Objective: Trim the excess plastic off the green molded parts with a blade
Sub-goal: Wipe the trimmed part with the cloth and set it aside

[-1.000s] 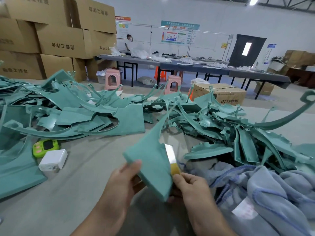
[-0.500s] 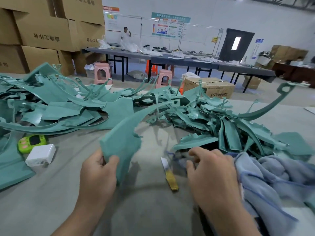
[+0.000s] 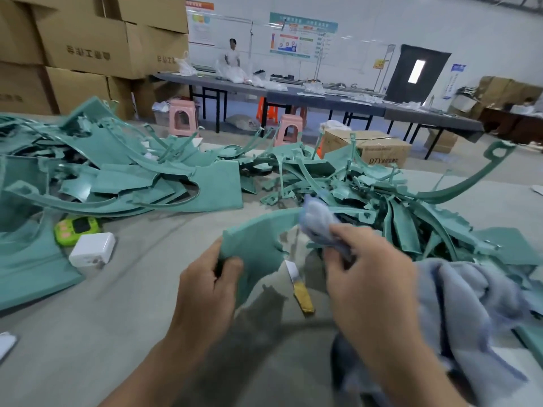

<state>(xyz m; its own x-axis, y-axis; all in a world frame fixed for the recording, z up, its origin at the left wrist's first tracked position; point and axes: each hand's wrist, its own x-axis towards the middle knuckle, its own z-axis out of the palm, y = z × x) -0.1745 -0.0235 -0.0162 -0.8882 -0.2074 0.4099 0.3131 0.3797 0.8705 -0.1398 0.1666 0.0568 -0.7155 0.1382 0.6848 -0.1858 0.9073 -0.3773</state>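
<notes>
- The left hand point(image 3: 211, 286) is gripping the green part point(image 3: 255, 248) by its near corner, fingers curled round the edge. It is holding the part tilted up off the table point(image 3: 117, 324), much as it was a second ago.
- The right hand point(image 3: 373, 277) is no longer holding the blade. Its fingers are now pinching a bunched fold of the blue-grey cloth point(image 3: 318, 221) and bringing it up against the part's curved arm.
- The blade point(image 3: 299, 286), yellow handle toward the person, is lying flat on the table between the two hands, just beside the part's lower edge. It has been lying there for the last half second.
- Cutting is therefore pausing. The person is probably wiping this part, and will be needing to pick the blade up again before trimming further.
- Further left, a green timer point(image 3: 77, 230) and a white adapter point(image 3: 92, 249) are sitting side by side, unmoved.
- Beyond them, the left pile point(image 3: 132, 177) and the right pile point(image 3: 367, 186) of green parts are lying in tangled heaps.
- Farthest off, cardboard boxes point(image 3: 88, 51) are standing stacked beside pink stools point(image 3: 183, 116).
</notes>
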